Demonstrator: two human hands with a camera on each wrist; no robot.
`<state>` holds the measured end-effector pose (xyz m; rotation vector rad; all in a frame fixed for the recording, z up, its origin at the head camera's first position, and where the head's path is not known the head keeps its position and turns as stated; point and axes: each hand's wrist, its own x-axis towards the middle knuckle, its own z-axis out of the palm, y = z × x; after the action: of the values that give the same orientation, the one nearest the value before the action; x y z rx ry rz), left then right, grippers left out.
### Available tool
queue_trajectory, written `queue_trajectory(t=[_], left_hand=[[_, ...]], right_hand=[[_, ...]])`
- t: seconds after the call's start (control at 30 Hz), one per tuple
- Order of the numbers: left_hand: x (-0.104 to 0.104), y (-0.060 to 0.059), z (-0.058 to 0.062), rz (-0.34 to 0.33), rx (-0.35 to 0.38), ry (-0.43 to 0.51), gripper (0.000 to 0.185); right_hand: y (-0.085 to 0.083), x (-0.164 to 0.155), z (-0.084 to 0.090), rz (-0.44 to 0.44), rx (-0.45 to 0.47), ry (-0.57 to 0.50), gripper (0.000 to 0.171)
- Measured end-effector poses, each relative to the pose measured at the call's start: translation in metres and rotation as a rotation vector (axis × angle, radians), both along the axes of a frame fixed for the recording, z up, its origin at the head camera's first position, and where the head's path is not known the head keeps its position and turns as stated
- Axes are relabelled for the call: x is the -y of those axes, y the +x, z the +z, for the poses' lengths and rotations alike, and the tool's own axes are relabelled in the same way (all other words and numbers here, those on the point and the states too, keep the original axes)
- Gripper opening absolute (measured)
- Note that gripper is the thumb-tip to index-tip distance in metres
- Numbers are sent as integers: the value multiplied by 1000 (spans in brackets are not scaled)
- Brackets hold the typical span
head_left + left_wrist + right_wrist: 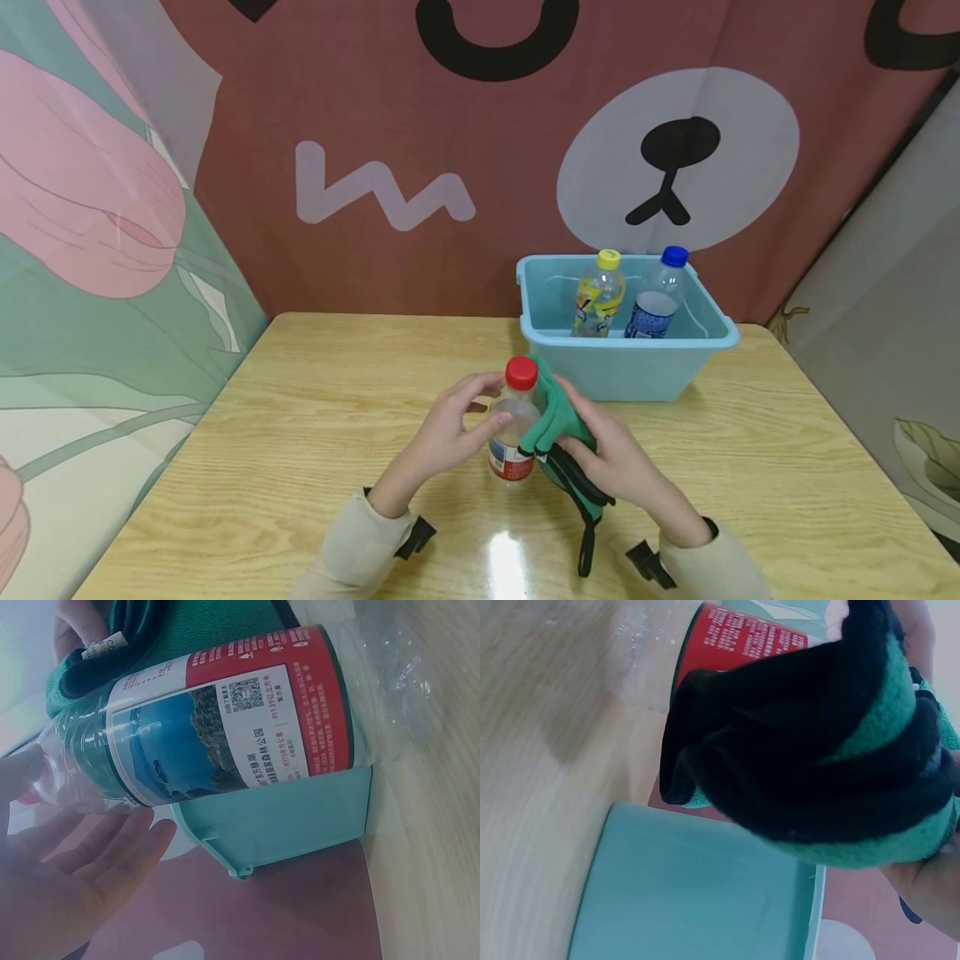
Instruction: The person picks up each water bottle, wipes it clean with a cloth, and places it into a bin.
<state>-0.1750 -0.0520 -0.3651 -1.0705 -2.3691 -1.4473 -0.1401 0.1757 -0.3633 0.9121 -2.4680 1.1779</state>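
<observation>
A clear bottle with a red cap and a red label stands upright on the wooden table. My left hand holds it, fingers by the neck and thumb on the body. The left wrist view shows the bottle's label close up with my left hand beside it. My right hand grips a green and black cloth and presses it against the bottle's right side. In the right wrist view the bunched cloth fills the frame, with the bottle's red label behind it.
A light blue plastic bin stands just behind my hands. Inside it stand a yellow-capped bottle and a blue-capped bottle. Fabric backdrops close off the back and left sides of the table.
</observation>
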Motion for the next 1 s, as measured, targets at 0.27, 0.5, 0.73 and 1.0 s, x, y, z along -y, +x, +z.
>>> queue_trajectory(t=[0.27, 0.5, 0.73, 1.0], left_hand=[[0, 3, 1, -20, 39, 36, 42], [-1, 4, -1, -47, 112, 89, 43], [0, 4, -3, -52, 144, 113, 44], [-2, 5, -2, -9, 149, 97, 47]], right_hand=[[0, 2, -9, -22, 57, -27, 76], [-3, 2, -22, -29, 99, -75, 76], [-3, 6, -30, -13, 127, -86, 74], [-2, 7, -33, -46, 142, -93, 72]])
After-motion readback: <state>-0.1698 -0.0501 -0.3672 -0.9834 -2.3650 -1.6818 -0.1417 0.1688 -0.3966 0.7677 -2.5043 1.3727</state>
